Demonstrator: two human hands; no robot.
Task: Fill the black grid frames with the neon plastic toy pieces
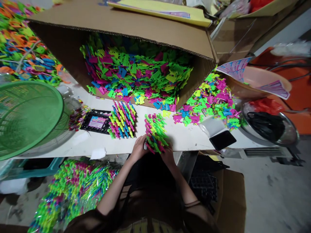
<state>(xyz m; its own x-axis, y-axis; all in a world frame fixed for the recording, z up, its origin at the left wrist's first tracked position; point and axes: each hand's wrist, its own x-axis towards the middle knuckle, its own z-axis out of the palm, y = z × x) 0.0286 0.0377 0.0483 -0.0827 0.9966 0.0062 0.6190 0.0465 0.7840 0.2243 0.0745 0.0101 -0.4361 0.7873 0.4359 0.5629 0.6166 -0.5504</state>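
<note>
At the table's front edge, my left hand (139, 147) and my right hand (168, 156) grip the near corners of a block of small plastic toy pieces (155, 131) in green, pink, yellow and blue. The pieces stand packed in slanting rows, and whatever base is beneath them is hidden. My fingers are curled around its sides, partly out of sight. To its left is a similar set of upright toy pieces (122, 119). Beside that set lies a black plastic grid (85, 125) with a printed card (96, 122) on it.
A large cardboard box (121, 21) opens toward me, full of loose plastic parts. More loose parts (216, 97) lie right of it, near a phone (223, 140) and a metal bowl (290, 131). A green basket (52, 121) stands left. Bagged toys (77, 187) sit below the table.
</note>
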